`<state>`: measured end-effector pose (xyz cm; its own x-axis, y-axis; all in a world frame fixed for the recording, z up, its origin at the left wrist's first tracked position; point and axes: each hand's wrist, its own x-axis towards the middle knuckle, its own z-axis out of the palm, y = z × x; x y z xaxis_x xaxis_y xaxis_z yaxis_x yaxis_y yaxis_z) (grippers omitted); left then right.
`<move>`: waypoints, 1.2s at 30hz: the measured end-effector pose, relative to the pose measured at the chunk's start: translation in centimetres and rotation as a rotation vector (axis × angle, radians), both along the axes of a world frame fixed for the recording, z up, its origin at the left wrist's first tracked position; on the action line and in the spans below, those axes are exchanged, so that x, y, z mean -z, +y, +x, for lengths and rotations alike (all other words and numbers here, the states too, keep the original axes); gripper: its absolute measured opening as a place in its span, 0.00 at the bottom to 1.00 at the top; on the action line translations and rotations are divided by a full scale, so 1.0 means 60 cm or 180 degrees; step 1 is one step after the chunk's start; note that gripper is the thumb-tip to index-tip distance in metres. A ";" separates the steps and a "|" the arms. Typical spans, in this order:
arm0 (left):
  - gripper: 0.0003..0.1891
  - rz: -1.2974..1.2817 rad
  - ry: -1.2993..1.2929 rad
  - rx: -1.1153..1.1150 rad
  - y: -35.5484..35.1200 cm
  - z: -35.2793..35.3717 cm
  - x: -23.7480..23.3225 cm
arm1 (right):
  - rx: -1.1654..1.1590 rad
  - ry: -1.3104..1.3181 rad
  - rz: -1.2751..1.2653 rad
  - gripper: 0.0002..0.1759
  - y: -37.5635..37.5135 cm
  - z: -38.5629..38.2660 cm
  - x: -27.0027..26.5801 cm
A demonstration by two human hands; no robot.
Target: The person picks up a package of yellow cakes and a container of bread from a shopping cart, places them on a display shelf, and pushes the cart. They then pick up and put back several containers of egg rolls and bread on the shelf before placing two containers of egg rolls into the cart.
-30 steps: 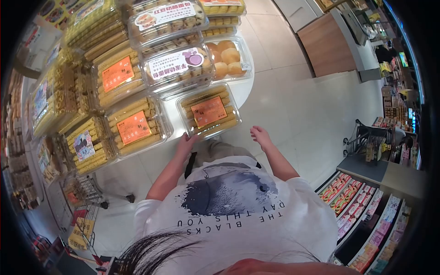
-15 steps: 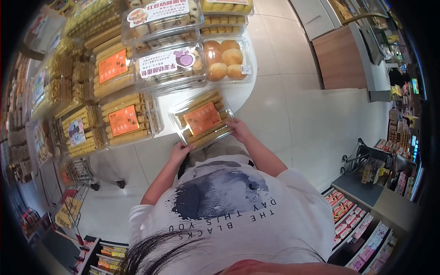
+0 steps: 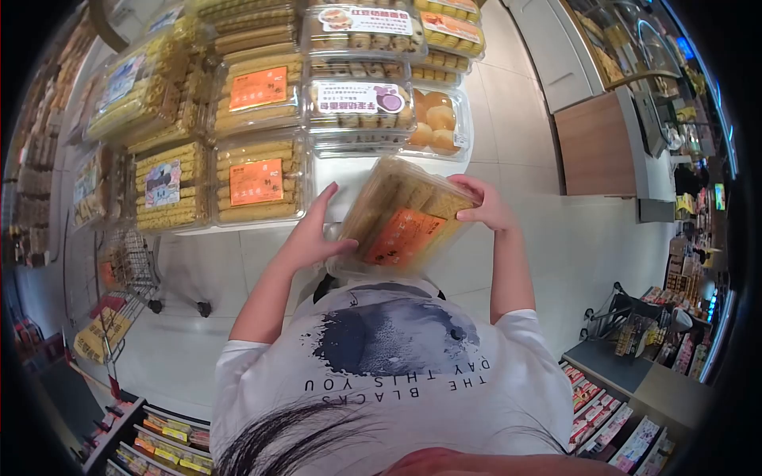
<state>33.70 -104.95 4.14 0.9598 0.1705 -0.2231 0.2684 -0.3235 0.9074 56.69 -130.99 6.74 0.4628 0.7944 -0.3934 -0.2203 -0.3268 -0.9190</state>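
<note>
Tilted in front of my body is a clear plastic box of rolled biscuit sticks (image 3: 389, 190) with an orange label. My right hand (image 3: 482, 205) grips its upper right corner, thumb over the lid and fingers round the edge. At the lower left corner, my left hand (image 3: 311, 236) is spread, its thumb against the box and its fingers stretched away from it. Similar orange-labelled boxes (image 3: 262, 181) stand on the white table (image 3: 337, 176) to the left. Just beyond the held box are stacked bread packs (image 3: 361, 99) and a pack of round buns (image 3: 436, 119).
More boxes of yellow sticks (image 3: 163, 182) are stacked at the far left of the table. A shopping cart (image 3: 127, 270) stands at the lower left. Shelves of packaged goods (image 3: 603, 408) lie at the lower right, and a wooden-fronted counter (image 3: 599, 143) is at the right.
The box has turned and tilted and shifted right. My left hand has gone from gripping its edge to spread fingers; my right hand has moved up to the upper corner. The view has shifted left.
</note>
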 end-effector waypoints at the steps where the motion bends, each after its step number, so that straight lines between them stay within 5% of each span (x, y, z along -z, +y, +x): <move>1: 0.48 -0.0596 0.0100 0.0065 0.008 -0.011 -0.004 | -0.0288 -0.0165 -0.0096 0.39 0.028 0.002 -0.018; 3: 0.45 -0.1790 0.0268 0.0200 0.020 -0.032 -0.011 | -0.0865 -0.0507 -0.0286 0.41 0.092 0.004 -0.043; 4: 0.42 -0.1282 0.0088 0.0123 0.021 -0.050 0.013 | -0.0966 -0.0729 -0.0280 0.42 0.125 -0.002 -0.053; 6: 0.40 -0.1771 0.0174 -0.0408 0.022 -0.094 0.031 | -0.1153 -0.1168 -0.0268 0.44 0.185 -0.025 -0.066; 9: 0.36 -0.2424 -0.0018 -0.1155 0.027 -0.158 0.068 | -0.0391 -0.0247 -0.0032 0.46 0.234 -0.066 -0.030; 14: 0.27 -0.3916 -0.0848 -0.2185 0.039 -0.230 0.074 | -0.0360 0.0089 -0.0554 0.42 0.210 -0.147 0.020; 18: 0.25 -0.3763 -0.1224 -0.2746 0.038 -0.248 0.069 | 0.0437 0.1568 -0.0393 0.35 0.204 -0.258 0.053; 24: 0.22 -0.4051 -0.1046 -0.2603 0.018 -0.241 0.101 | 0.0920 0.1555 0.0497 0.30 0.302 -0.346 0.081; 31: 0.19 -0.4209 -0.0316 -0.2264 0.019 -0.238 0.127 | 0.0483 0.0974 0.0066 0.28 0.335 -0.276 0.050; 36: 0.18 -0.4002 0.0199 -0.2579 0.032 -0.209 0.125 | 0.0370 0.1617 -0.0217 0.24 0.363 -0.226 0.122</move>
<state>21.16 -103.02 -3.36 0.6849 0.3081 -0.6603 0.0360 0.8908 0.4530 43.14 -109.21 -0.55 0.2837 0.7139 -0.6402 -0.6711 -0.3291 -0.6643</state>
